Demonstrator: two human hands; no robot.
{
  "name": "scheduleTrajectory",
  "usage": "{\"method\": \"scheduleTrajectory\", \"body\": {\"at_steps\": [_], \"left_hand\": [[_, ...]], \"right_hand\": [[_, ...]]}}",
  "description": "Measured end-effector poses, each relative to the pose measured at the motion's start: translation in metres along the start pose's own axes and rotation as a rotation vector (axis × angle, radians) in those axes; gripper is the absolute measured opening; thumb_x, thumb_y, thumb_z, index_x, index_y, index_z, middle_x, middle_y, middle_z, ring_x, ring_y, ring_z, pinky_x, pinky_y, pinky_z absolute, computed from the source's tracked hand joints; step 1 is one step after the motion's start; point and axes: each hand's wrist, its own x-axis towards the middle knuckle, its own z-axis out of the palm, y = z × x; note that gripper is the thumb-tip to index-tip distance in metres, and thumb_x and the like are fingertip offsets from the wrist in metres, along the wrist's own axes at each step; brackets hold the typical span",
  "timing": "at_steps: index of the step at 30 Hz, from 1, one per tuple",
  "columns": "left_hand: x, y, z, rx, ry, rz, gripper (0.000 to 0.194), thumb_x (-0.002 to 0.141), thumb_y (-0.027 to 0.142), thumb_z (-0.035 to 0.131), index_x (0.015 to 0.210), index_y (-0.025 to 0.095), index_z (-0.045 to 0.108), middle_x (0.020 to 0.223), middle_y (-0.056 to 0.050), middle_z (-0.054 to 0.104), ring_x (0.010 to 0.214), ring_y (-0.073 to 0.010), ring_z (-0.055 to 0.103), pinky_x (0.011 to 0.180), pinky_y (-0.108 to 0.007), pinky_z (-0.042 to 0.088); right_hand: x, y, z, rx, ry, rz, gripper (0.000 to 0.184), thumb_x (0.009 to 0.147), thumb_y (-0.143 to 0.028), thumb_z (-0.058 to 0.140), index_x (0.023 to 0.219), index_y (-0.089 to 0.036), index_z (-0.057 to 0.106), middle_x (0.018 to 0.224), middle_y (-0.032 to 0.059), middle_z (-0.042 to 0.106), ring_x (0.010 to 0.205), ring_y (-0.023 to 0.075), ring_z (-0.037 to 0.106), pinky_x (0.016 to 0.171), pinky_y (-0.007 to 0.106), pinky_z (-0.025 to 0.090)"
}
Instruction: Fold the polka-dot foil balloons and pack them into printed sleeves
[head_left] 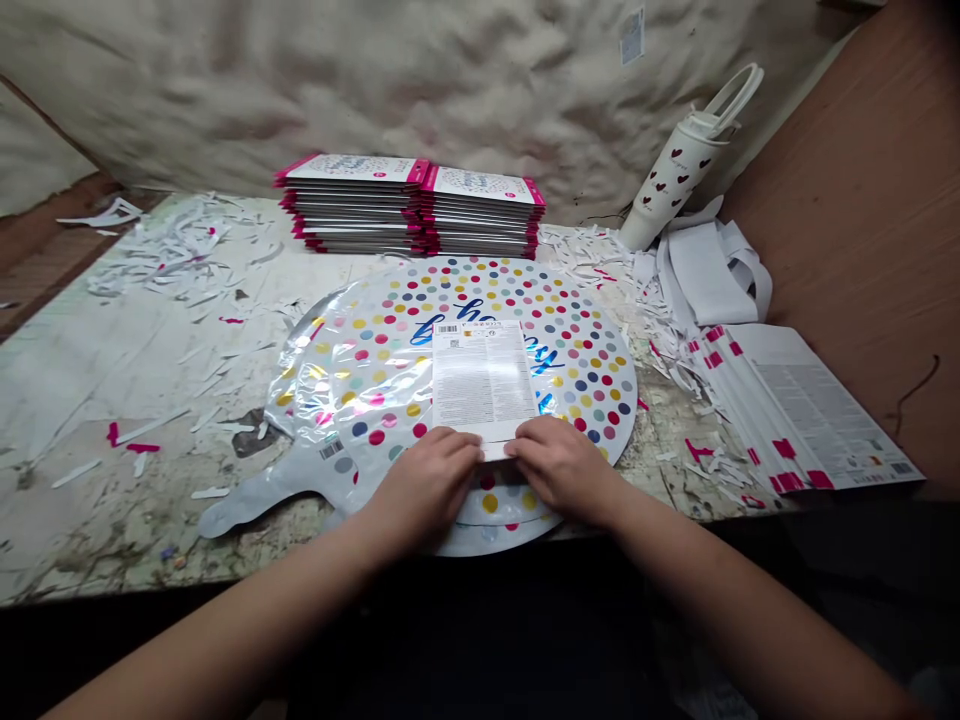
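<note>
A white printed cardboard sleeve (484,385), with a barcode and fine text, lies over a stack of flat foil balloons (592,350) with coloured dots and blue lettering. At the sleeve's near left corner my left hand (431,470) is closed, fingers curled on its edge. My right hand (562,468) grips the near right corner in the same way, thumbs hidden or partly tucked under. The balloons' grey tail (255,500) points to the near left. My fingers cover part of the sleeve's near edge.
Two piles of pink-edged packs (352,205) stand at the back. A white tumbler with hearts (675,175) leans at the back right, near a white paper strip roll (705,270). More flat sleeves (802,400) lie at right. Paper scraps (180,245) litter the table (172,390).
</note>
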Motion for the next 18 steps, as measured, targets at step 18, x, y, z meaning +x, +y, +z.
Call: {"method": "scheduleTrajectory", "body": {"at_steps": [18], "left_hand": [[-0.042,-0.017,-0.01,0.145,0.058,-0.084,0.033,0.085,0.023,0.043,0.111,0.011,0.06,0.118,-0.016,0.059,0.112,-0.0318,0.051,0.094,-0.048,0.039]], "right_hand": [[0.012,0.002,0.0,-0.226,-0.264,-0.058,0.051,0.084,-0.008,0.041,0.135,-0.009,0.037,0.139,0.0196,0.036,0.126,0.0288,0.037,0.096,0.041,0.042]]}}
